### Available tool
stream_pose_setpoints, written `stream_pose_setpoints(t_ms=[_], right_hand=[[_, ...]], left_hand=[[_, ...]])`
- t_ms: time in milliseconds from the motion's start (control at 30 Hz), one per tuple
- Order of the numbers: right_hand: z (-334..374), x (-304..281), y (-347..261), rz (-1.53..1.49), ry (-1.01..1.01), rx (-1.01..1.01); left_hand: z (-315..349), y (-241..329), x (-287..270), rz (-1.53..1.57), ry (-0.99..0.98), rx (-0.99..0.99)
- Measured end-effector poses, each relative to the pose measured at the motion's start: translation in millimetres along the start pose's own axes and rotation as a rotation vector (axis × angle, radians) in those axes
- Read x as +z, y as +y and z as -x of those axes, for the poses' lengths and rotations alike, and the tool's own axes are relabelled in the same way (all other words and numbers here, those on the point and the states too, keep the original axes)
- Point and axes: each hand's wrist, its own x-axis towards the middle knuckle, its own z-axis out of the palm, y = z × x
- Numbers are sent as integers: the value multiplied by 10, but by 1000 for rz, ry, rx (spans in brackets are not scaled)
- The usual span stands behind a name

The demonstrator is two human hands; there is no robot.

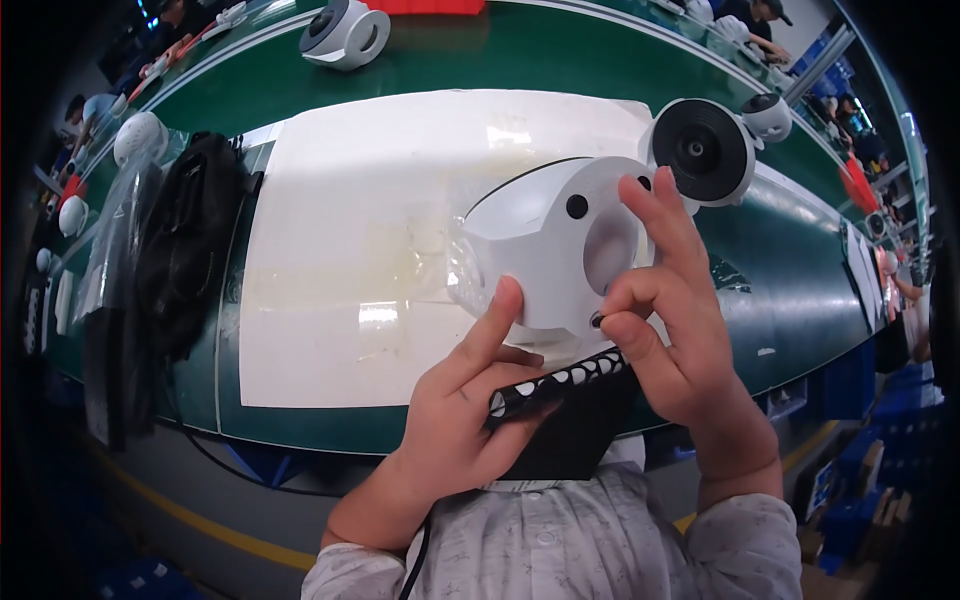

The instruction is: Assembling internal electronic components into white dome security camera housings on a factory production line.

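A white rounded plastic housing (535, 245) lies on a white board in front of me. It has a large oval opening, and a round black pad (577, 207) sits on its face; another dark pad shows by my right fingertips. My right hand (680, 330) pinches a small black round pad (597, 320) against the housing's near edge, its other fingers resting on the far part. My left hand (455, 420) grips a black sheet with rows of round white spots (560, 384), while its index finger presses on the housing's left side. The sheet's lower part hangs toward my lap.
Beyond the housing stands a white camera unit (700, 150) with a black round front. Another white unit (345, 35) is at the back. A black bag (195, 240) and clear plastic bags (115, 250) lie left of the white board (330, 250). Other people work along the green bench (800, 270).
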Motion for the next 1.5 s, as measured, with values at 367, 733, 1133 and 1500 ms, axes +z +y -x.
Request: stream_pose_setpoints(t_ms=[367, 733, 1133, 1500], right_hand=[[180, 3, -26, 335, -65, -176], [100, 28, 20, 154, 97, -115], [27, 74, 12, 135, 86, -76], [190, 103, 100, 225, 133, -184]], left_hand=[[-3, -22, 53, -20, 32, 51], [-6, -29, 43, -24, 10, 24], [-24, -8, 34, -33, 5, 31], [-10, 1, 29, -12, 10, 8]])
